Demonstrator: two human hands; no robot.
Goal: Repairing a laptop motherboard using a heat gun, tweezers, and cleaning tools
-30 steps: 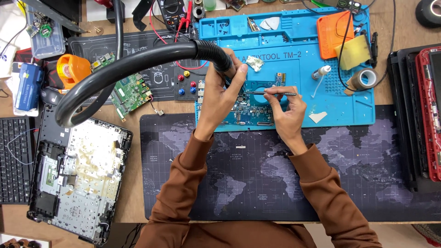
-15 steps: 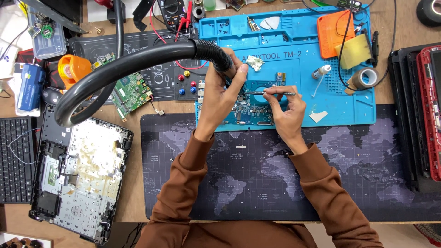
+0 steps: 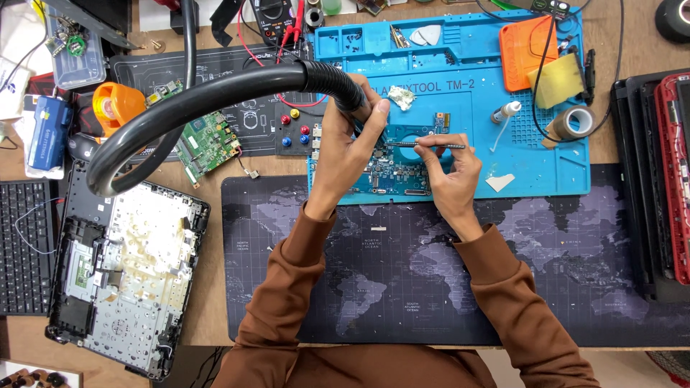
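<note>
L hand [image 3: 345, 147] fingers clamped on ribbed black hose [image 3: 215, 97] nozzle; R hand [image 3: 449, 169] pinches thin metal tweezers [image 3: 424, 145] over blue circuit board [image 3: 399, 169] on rubbery blue mat [image 3: 532, 151].

The person wears a long-sleeved top in plain rust-brown cloth. Both sleeves reach the wrists, where the cuffs bunch into soft folds. The left hand [image 3: 345, 154] and the right hand [image 3: 449, 172] are bare, with no gloves, rings or watch showing.
</note>
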